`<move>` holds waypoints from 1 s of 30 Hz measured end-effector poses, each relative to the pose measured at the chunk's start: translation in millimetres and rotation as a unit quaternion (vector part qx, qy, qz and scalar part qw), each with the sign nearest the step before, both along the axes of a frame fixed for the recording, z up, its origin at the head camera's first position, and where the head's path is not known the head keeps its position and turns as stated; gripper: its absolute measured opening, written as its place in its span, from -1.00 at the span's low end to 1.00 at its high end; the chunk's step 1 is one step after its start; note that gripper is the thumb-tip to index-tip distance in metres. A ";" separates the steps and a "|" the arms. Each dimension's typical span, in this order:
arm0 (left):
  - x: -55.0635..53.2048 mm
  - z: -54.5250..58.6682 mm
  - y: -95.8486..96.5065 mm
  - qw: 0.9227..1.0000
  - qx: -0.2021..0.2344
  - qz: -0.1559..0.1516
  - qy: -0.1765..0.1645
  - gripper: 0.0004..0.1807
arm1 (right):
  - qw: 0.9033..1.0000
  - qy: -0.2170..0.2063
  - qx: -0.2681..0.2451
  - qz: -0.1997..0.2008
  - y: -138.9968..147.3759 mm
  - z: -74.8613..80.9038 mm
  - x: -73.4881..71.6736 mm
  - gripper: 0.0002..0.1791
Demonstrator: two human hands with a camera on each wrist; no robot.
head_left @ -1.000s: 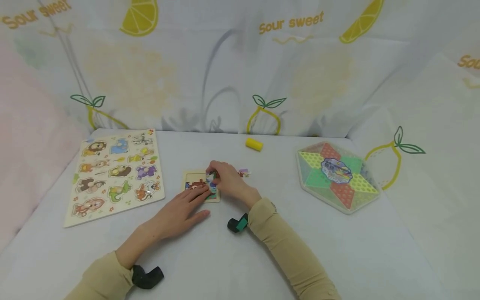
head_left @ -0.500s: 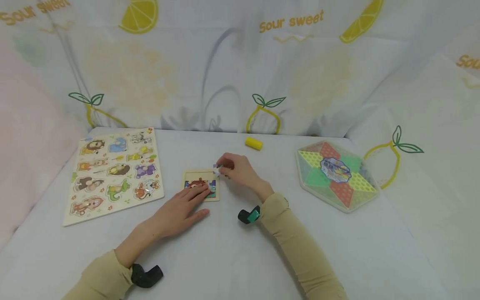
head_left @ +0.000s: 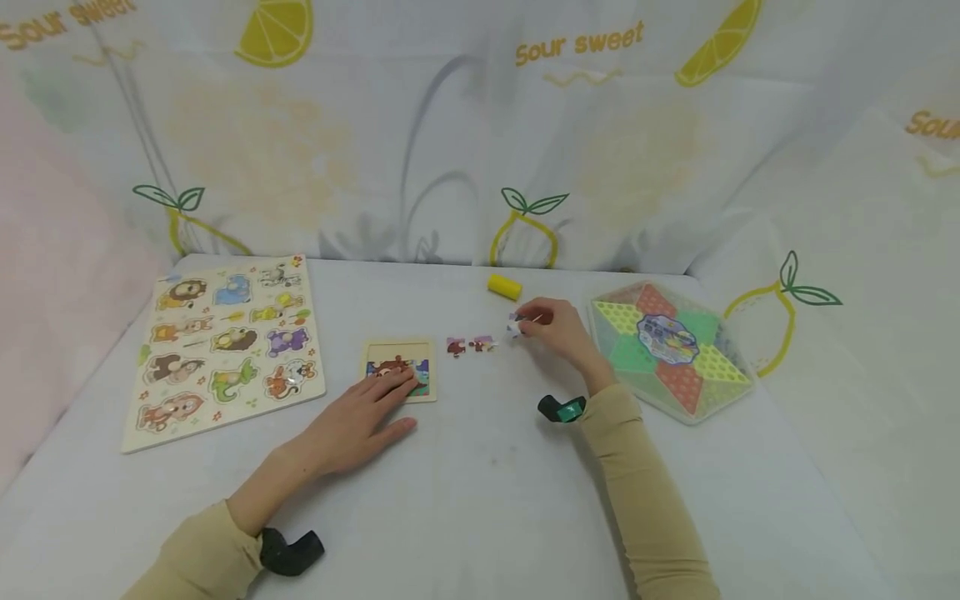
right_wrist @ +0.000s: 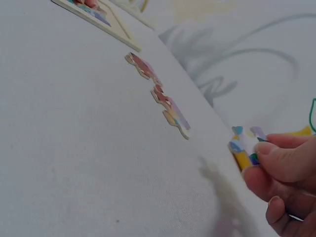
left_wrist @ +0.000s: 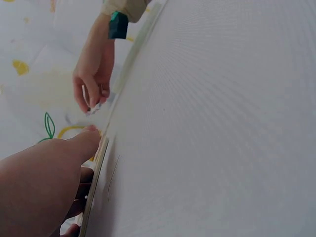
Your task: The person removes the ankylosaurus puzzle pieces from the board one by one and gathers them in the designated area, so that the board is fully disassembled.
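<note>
Pinching a puzzle piece (right_wrist: 247, 147) between thumb and fingertips, the right hand (head_left: 561, 332) held it raised above the surface (head_left: 480, 517), past the row of loose pieces (right_wrist: 170, 107) and near the yellow cylinder (head_left: 505, 287). The left hand (head_left: 360, 429) grasped nothing; its fingers were extended and rested over the filled lower part of the puzzle tray (head_left: 399, 342). The upper strip of the tray was bare.

Fault conditions, as judged:
1. Loss of grip. The pinch covered only one side of the piece; a slack thumb could have let it turn or drop.
2. Scattered stock. A low return of the right hand toward the tray could have struck the loose pieces, which lay between the two.
3. Disturbed fill. Uneven pressure or drag from the left fingers could have slid the tray or lifted the seated pieces (head_left: 390, 364).

Relative to the frame half a second earlier, the right hand, pinching a piece, had moved from the tray's upper right corner to a position well to the right. The loose pieces, previously obscured by that hand, were now exposed. The left hand and the tray had kept their places
</note>
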State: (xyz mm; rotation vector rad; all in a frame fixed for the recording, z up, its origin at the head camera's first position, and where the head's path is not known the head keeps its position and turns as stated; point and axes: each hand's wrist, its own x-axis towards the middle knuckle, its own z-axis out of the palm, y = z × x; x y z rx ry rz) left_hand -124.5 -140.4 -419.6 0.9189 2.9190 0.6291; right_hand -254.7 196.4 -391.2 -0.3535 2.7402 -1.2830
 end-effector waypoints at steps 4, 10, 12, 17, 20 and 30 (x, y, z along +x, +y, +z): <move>-0.4 -0.6 -0.1 1.000 0.000 -0.001 -0.001 -0.30 | 0.999 -0.012 0.032 0.007 6.8 -0.4 -1.2 -0.79; -0.4 0.3 -0.7 1.000 -0.001 -0.002 0.000 -0.31 | 0.997 -0.020 0.068 0.030 1.1 -3.1 -1.5 -0.83; -0.5 0.0 -0.7 1.000 -0.003 -0.002 0.000 -0.31 | 0.996 -0.017 0.078 0.041 -1.3 -4.2 -1.6 -0.84; -1.0 -0.8 -0.8 1.000 -0.002 -0.001 -0.001 -0.31 | 0.994 -0.007 0.102 0.046 -3.8 -3.8 -0.5 -0.86; -0.7 -0.3 -0.9 1.000 0.000 -0.001 -0.001 -0.31 | 0.993 -0.002 0.110 0.040 -3.8 -3.0 0.0 -0.86; 0.2 -0.1 -1.3 1.000 0.004 0.001 -0.003 -0.32 | 0.989 -0.012 0.142 0.033 -9.8 -4.0 2.4 -0.82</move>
